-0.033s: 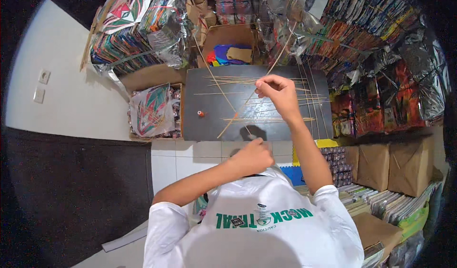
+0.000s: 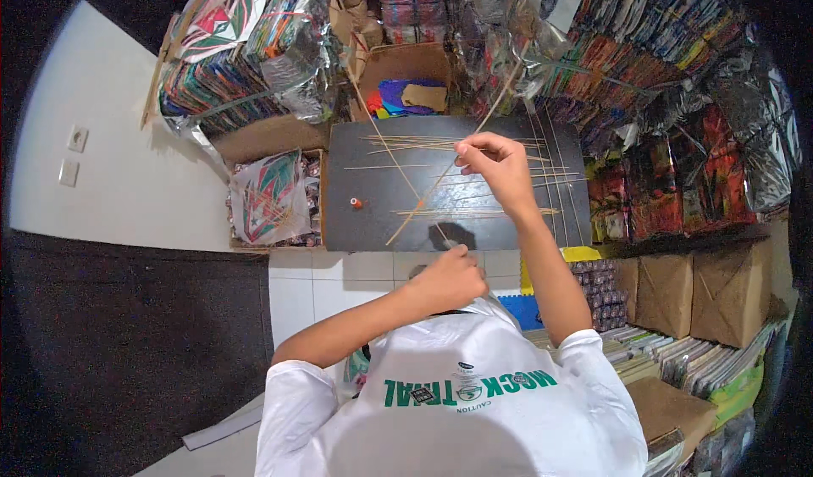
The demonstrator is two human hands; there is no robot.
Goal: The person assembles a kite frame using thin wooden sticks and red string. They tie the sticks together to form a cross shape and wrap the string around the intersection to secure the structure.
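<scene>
Two long thin bamboo sticks cross above the dark table, with orange thread [image 2: 421,202] at their crossing. One bamboo stick [image 2: 385,134] slants down to my left hand [image 2: 456,275], whose closed fingers grip its near end. The other bamboo stick [image 2: 500,97] runs from upper right to lower left. My right hand [image 2: 498,168] is just right of the crossing, thumb and forefinger pinched together. Whatever it pinches is too fine to make out. A small orange thread spool [image 2: 356,203] stands on the table left of the sticks.
Several loose sticks [image 2: 483,213] lie across the dark table [image 2: 347,231]. Behind it sits an open cardboard box [image 2: 411,58]; a box with a patterned kite-like sheet [image 2: 269,202] is at left. Wrapped stacks [image 2: 660,41] crowd the back and right. Brown parcels [image 2: 730,295] stand at right.
</scene>
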